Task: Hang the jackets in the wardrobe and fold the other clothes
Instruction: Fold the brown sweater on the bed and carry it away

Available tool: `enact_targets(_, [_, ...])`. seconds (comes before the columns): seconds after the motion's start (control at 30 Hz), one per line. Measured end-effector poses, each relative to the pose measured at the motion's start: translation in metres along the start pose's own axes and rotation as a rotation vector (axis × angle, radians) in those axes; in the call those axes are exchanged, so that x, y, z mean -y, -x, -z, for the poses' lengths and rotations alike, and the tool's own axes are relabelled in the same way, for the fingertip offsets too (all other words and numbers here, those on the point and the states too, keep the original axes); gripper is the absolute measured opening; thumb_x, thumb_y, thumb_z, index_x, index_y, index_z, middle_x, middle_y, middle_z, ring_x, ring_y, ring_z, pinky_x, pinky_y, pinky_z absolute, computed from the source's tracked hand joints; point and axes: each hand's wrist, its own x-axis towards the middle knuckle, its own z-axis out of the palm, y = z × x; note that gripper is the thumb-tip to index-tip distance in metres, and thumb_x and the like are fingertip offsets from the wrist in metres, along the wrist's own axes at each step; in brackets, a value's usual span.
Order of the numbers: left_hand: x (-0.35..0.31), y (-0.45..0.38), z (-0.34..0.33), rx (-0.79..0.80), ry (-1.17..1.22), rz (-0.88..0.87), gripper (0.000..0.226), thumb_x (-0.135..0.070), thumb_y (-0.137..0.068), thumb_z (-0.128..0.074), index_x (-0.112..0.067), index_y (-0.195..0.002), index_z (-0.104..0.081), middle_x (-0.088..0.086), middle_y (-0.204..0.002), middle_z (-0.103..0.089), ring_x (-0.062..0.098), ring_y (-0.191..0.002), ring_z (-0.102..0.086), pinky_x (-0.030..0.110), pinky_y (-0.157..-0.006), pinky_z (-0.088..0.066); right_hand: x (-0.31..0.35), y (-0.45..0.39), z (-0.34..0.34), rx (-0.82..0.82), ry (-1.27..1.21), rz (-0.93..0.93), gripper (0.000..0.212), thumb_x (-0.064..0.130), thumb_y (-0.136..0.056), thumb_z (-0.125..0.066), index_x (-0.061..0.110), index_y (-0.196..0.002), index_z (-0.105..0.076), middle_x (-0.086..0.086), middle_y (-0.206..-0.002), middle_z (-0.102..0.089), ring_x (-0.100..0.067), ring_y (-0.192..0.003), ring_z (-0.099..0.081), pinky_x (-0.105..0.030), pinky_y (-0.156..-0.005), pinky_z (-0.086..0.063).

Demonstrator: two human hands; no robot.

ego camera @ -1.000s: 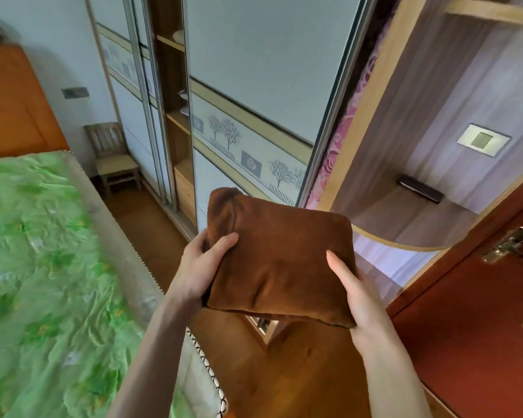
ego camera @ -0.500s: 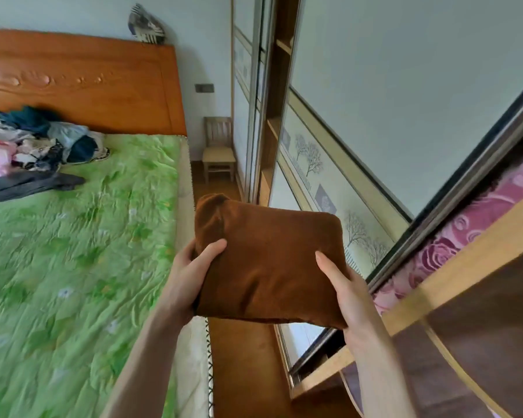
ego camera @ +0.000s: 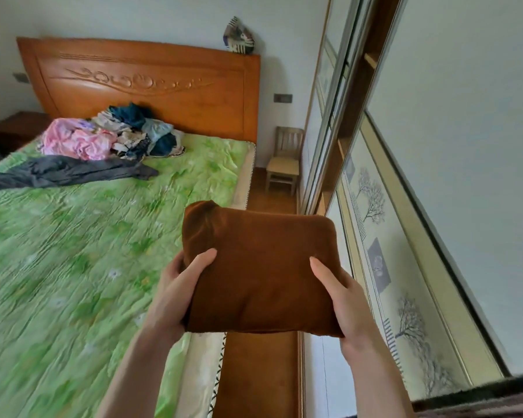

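brown folded garment (ego camera: 258,276) gripped at both edges by left hand (ego camera: 175,292) and right hand (ego camera: 343,300), above green bedspread (ego camera: 73,267); unfolded clothes pile (ego camera: 112,137), possibly jackets, near wooden headboard (ego camera: 151,82); sliding wardrobe (ego camera: 435,176) right.

fingers of both hands (ego camera: 175,291) hidden under folded brown garment (ego camera: 260,273), near bedspread (ego camera: 58,297) blurred

There are two hands, the left hand (ego camera: 171,292) and the right hand (ego camera: 349,300). There is one folded brown garment (ego camera: 260,267), one bed (ego camera: 82,245), one heap of mixed clothes (ego camera: 115,135), one dark grey garment (ego camera: 64,173) and one wooden chair (ego camera: 285,159).
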Motion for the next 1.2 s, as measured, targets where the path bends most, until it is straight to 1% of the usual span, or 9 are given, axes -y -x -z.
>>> enact_targets(0.1, [-0.009, -0.032, -0.008, -0.012, 0.017, 0.001, 0.046, -0.038, -0.085, -0.08, -0.022, -0.126, -0.068, 0.004, -0.109, -0.08, 0.029, -0.097, -0.078, 0.052, -0.09, -0.062, 0.016, -0.035, -0.008, 0.01, 0.021, 0.011, 0.05, 0.058, -0.074, -0.078, 0.036, -0.117, -0.067, 0.012, -0.105, -0.078, -0.017, -0.093, -0.077, -0.039, -0.083, -0.065])
enact_targets(0.23, [-0.018, -0.088, -0.033, 0.016, 0.043, 0.022, 0.042, -0.036, -0.089, -0.078, -0.021, -0.127, -0.068, 0.004, -0.109, -0.08, 0.028, -0.096, -0.079, 0.047, -0.083, -0.063, 0.04, -0.089, -0.012, -0.012, 0.035, 0.024, 0.05, 0.057, -0.075, -0.078, 0.033, -0.117, -0.068, 0.012, -0.102, -0.079, -0.016, -0.091, -0.077, -0.037, -0.08, -0.065])
enact_targets(0.43, [-0.05, -0.182, -0.063, 0.05, 0.053, 0.028, 0.041, -0.04, -0.087, -0.081, -0.029, -0.124, -0.068, 0.001, -0.108, -0.081, 0.026, -0.095, -0.079, 0.047, -0.084, -0.064, 0.082, -0.172, -0.031, -0.073, 0.066, 0.027, 0.055, 0.057, -0.079, -0.077, 0.031, -0.126, -0.066, 0.007, -0.113, -0.077, -0.021, -0.101, -0.075, -0.045, -0.087, -0.064])
enact_targets(0.57, [-0.081, -0.237, -0.079, 0.08, 0.061, 0.006, 0.029, -0.035, -0.092, -0.077, -0.028, -0.118, -0.068, -0.002, -0.096, -0.081, 0.023, -0.089, -0.08, 0.041, -0.075, -0.065, 0.109, -0.222, -0.048, -0.082, 0.053, 0.036, 0.054, 0.056, -0.08, -0.079, 0.031, -0.126, -0.066, 0.005, -0.113, -0.078, -0.023, -0.1, -0.076, -0.05, -0.089, -0.063])
enact_targets(0.67, [-0.097, -0.272, -0.088, 0.09, 0.043, -0.004, 0.032, -0.034, -0.092, -0.077, -0.026, -0.122, -0.068, -0.001, -0.099, -0.081, 0.024, -0.091, -0.08, 0.041, -0.073, -0.065, 0.122, -0.254, -0.06, -0.101, 0.058, 0.032, 0.064, 0.058, -0.08, -0.077, 0.03, -0.136, -0.062, 0.004, -0.12, -0.074, -0.026, -0.107, -0.072, -0.053, -0.093, -0.061])
enact_targets(0.8, [-0.111, -0.318, -0.103, 0.108, 0.02, -0.001, 0.031, -0.034, -0.094, -0.076, -0.026, -0.122, -0.068, -0.002, -0.099, -0.081, 0.023, -0.09, -0.08, 0.041, -0.075, -0.064, 0.136, -0.295, -0.069, -0.116, 0.052, 0.041, 0.067, 0.061, -0.074, -0.076, 0.034, -0.133, -0.061, 0.007, -0.119, -0.073, -0.023, -0.106, -0.072, -0.044, -0.088, -0.063])
enact_targets(0.93, [-0.121, -0.369, -0.126, 0.139, -0.011, 0.013, 0.029, -0.035, -0.093, -0.076, -0.027, -0.12, -0.068, -0.001, -0.099, -0.081, 0.023, -0.091, -0.079, 0.042, -0.076, -0.064, 0.143, -0.343, -0.068, -0.145, 0.039, 0.02, 0.075, 0.066, -0.067, -0.078, 0.036, -0.133, -0.061, 0.007, -0.121, -0.072, -0.024, -0.109, -0.07, -0.05, -0.095, -0.06])
enact_targets(1.03, [-0.127, -0.409, -0.147, 0.164, -0.028, 0.019, 0.029, -0.036, -0.093, -0.076, -0.028, -0.118, -0.066, -0.004, -0.096, -0.081, 0.021, -0.089, -0.079, 0.041, -0.076, -0.064, 0.153, -0.382, -0.066, -0.173, 0.052, 0.015, 0.088, 0.073, -0.06, -0.075, 0.037, -0.138, -0.055, 0.007, -0.126, -0.067, -0.025, -0.111, -0.067, -0.048, -0.097, -0.058])
enact_targets(1.2, [-0.14, -0.474, -0.187, 0.183, -0.05, 0.024, 0.031, -0.036, -0.092, -0.076, -0.028, -0.121, -0.066, -0.004, -0.098, -0.081, 0.021, -0.091, -0.079, 0.042, -0.079, -0.064, 0.179, -0.45, -0.06, -0.192, 0.07, 0.02, 0.096, 0.076, -0.059, -0.071, 0.037, -0.145, -0.051, 0.005, -0.13, -0.065, -0.027, -0.113, -0.065, -0.051, -0.101, -0.056])
